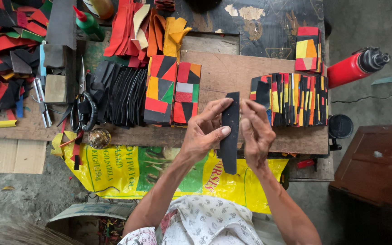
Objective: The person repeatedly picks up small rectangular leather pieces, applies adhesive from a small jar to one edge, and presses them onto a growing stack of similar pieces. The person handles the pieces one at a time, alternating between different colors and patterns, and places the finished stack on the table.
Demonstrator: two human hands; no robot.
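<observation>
Two hands meet over the front edge of the wooden board [232, 68], and I see both pinching one black leather strip [230, 136] held upright between them. My left hand [203, 131] grips its left edge, fingers curled, thumb on the face. My right hand [255, 131] clamps the right edge, wrist bent inward. Stacked patchwork pieces [291, 100] lie just beyond.

Both hands, left hand [203, 131] and right hand [256, 131], pinching a black strip [230, 131] above wooden board [232, 68], patchwork pieces [291, 100] beside
</observation>
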